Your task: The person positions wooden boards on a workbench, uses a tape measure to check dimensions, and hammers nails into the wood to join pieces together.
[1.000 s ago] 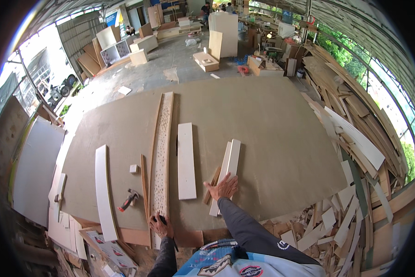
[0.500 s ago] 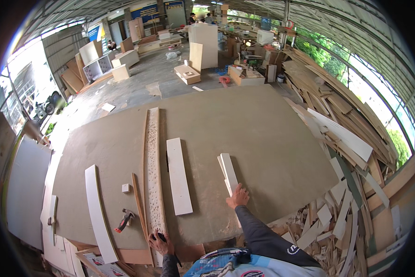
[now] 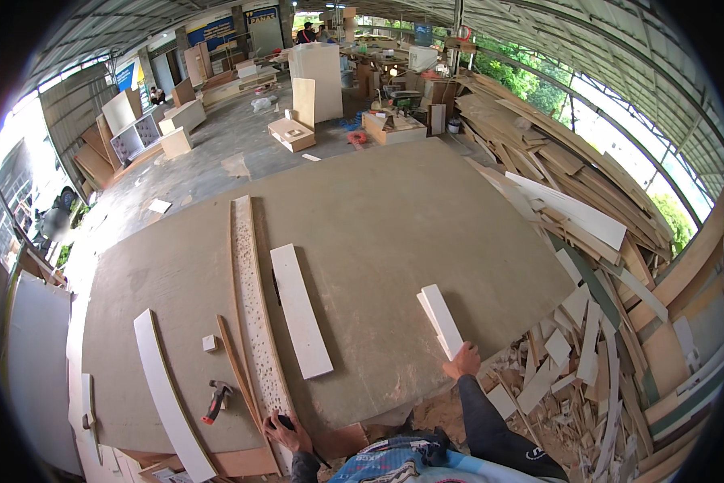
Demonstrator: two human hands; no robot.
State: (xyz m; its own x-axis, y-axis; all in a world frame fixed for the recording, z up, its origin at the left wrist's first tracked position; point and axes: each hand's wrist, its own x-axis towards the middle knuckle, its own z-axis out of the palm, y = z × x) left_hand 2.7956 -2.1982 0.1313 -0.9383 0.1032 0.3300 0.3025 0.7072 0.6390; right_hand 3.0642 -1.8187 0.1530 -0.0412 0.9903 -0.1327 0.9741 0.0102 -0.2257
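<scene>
My right hand (image 3: 463,361) is closed on the near end of a pair of short white board strips (image 3: 440,319), one overlapping the other, at the right of the large brown work table (image 3: 394,201). Near the front edge, my left hand (image 3: 289,435) curls round a small black object (image 3: 285,421) whose kind I cannot make out. That hand rests over the near end of a long speckled board (image 3: 256,298) with wooden edges. Between the hands lies a white board (image 3: 301,312), apart from both.
Left of the speckled board are a thin wooden strip (image 3: 235,362), a small white block (image 3: 209,344), a red-handled hammer (image 3: 216,402) and a long white board (image 3: 167,386). Wood offcuts (image 3: 555,370) heap beside the table's right edge. Stacked panels (image 3: 563,161) lean behind them.
My right hand has moved right with the white strips, toward the table's right edge. My left hand stays at the speckled board's near end. The whole view has shifted slightly.
</scene>
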